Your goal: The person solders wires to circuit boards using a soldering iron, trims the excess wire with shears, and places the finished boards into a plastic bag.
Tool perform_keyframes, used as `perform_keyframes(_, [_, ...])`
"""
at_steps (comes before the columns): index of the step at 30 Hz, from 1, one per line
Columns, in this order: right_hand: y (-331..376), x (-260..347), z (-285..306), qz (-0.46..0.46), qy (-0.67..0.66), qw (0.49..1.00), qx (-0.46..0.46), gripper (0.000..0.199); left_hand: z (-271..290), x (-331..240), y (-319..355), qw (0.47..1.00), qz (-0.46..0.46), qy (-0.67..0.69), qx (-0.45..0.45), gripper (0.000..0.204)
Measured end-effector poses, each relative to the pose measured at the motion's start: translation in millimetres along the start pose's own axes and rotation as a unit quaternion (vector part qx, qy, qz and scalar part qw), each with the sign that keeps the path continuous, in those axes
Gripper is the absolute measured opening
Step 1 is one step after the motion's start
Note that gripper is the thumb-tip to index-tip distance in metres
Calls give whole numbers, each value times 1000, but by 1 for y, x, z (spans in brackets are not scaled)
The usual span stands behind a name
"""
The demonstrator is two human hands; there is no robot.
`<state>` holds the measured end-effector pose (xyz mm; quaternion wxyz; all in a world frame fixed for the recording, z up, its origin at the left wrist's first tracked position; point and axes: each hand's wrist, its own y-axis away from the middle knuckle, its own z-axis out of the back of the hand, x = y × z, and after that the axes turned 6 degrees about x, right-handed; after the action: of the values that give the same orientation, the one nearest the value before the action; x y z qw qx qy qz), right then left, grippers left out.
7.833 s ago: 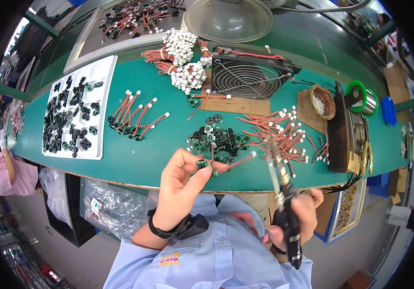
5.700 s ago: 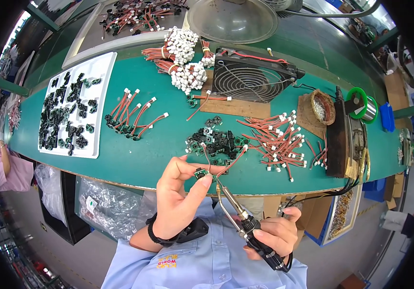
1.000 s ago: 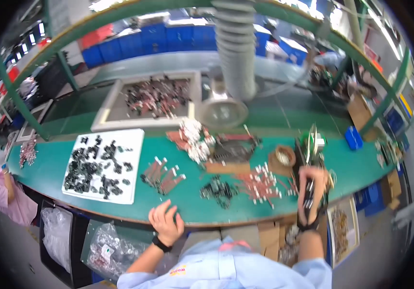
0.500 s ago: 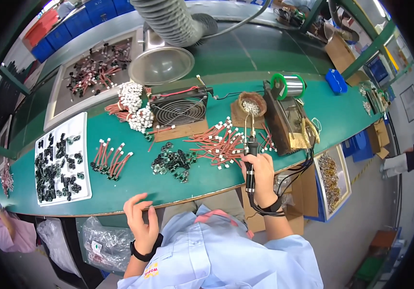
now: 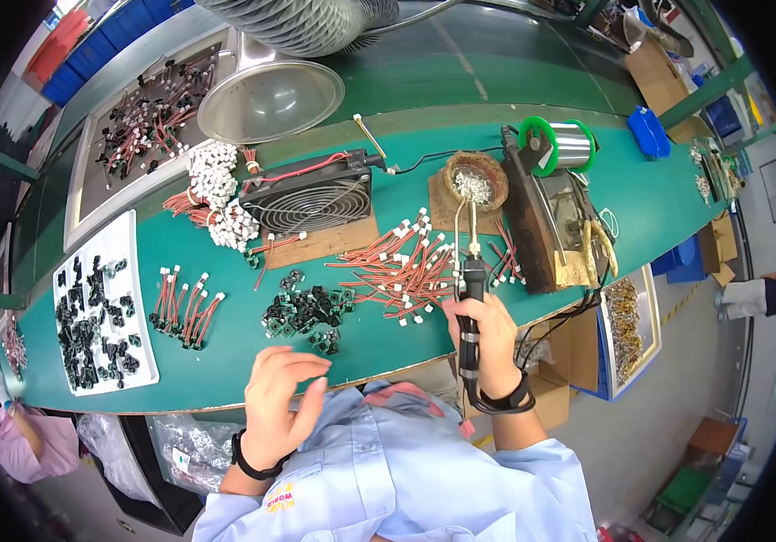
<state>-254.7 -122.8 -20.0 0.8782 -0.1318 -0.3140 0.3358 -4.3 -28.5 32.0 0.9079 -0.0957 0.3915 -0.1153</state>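
Observation:
My right hand (image 5: 493,341) is wrapped around the black handle of a soldering iron (image 5: 473,280) with a thin guide tube alongside. The iron points away from me, its tip at a round brown bowl (image 5: 500,188) holding small pale bits. Above the table's front edge, my left hand (image 5: 279,402) is open and empty, thumb apart from the fingers. Just beyond it lies a pile of small black-and-green parts (image 5: 306,312). Short red wires with white connectors (image 5: 397,262) are spread between that pile and the iron. Several parts with wires attached (image 5: 185,312) lie farther left.
A white tray (image 5: 145,357) of black parts is at left. Behind the piles stand a fan (image 5: 311,203) and bundled white connectors (image 5: 216,181). A green solder spool (image 5: 537,144) sits on a dark stand at right. A fume hose (image 5: 302,23) and hood (image 5: 270,99) hang overhead.
My left hand has moved right and slightly away from me, toward the black parts. My right hand still holds the soldering iron at the bowl. The view has shifted a little.

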Motion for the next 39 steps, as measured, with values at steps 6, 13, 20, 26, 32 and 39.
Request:
perform_keyframes(6, [2,61,3,-87,-323,942,-21,37,-18,-15,-9,982,58,174,31,23])
perform_keyframes(13, [-4,87,-1,-56,-416,904,82,39,-11,-11,-2,994,-50,98,-8,24])
perform_keyframes(20, [-18,97,-7,-22,-376,917,134,42,4,6,8,995,-97,6,12,22])
perform_keyframes(26, [-15,88,-12,48,-238,958,153,43,8,8,25,995,-36,90,9,11])
perform_keyframes(32, [-20,112,2,27,-199,969,142,22,-9,2,25,996,-70,58,-16,12])
perform_keyframes(39, [-22,109,-2,37,-197,970,136,24,-5,2,26,995,-76,51,-47,12])
